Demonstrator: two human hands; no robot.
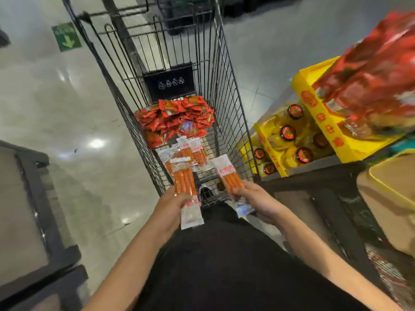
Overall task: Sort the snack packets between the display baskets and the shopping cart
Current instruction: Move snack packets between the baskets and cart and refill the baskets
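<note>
A black wire shopping cart (226, 90) stands straight ahead of me. A heap of small red snack packets (175, 118) lies at its far end, and a few clear sausage-stick packets (193, 151) lie nearer. My left hand (173, 204) grips one sausage-stick packet (185, 182) over the cart's near end. My right hand (251, 198) grips another sausage-stick packet (229, 176) beside it. Both packets are clear with orange sticks and red print.
Yellow display trays (312, 122) with jars of yellow fruit (287, 133) and blurred red bags (368, 81) stand on a dark stand at the right. A cardboard box (388, 198) sits at the lower right. A dark shelf unit (33, 221) is at the left. Shiny grey floor surrounds the cart.
</note>
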